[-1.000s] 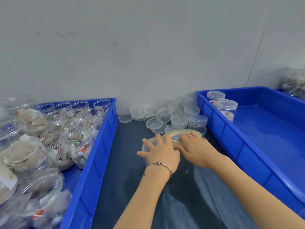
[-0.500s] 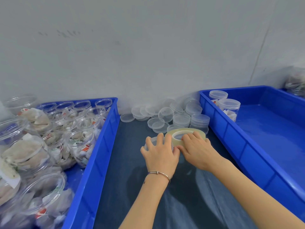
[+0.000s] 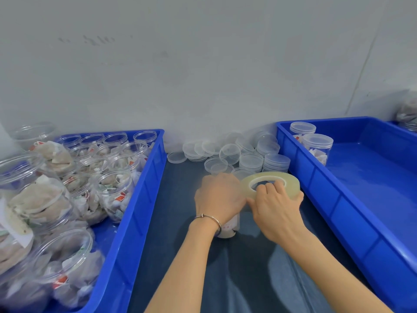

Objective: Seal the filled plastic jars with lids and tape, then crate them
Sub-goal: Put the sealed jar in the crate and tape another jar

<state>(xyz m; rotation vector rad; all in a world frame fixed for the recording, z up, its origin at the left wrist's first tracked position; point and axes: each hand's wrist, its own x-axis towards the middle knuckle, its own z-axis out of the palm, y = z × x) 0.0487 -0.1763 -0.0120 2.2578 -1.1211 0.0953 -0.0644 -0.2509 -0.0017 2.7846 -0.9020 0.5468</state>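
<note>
The left hand [image 3: 220, 197] is laid over the top of a jar [image 3: 228, 229], fingers curled down around the lid and clamped on it, so that the lid itself is hidden. Only the jar's lower part is seen, below the wrist, standing on the dark mat [image 3: 176, 222]; its contents are hard to make out. A thin bangle [image 3: 208, 219] is worn on that wrist.

Just to the right, the tape roll [image 3: 270, 185] is gripped by the right hand [image 3: 274, 208]: fingers are hooked into the roll's centre hole, the thumb is pressed toward the jar's side. The roll is held tilted, close against the left hand. Whether a strip of tape is already stuck to the jar cannot be told; the clear film is lost between the two hands.

Beyond the hands, loose clear lids [image 3: 250, 154] are piled and stacked against the wall. Left of the left hand, a blue crate [image 3: 135, 211] is packed with open, filled jars [image 3: 112, 190], the nearest ones blurred and cut off by the frame edge. Right of the right hand, a second blue crate [image 3: 320, 193] is seen, with two lidded jars [image 3: 317, 146] standing in its far corner. At the far right edge something more is glimpsed, too cropped to identify.
</note>
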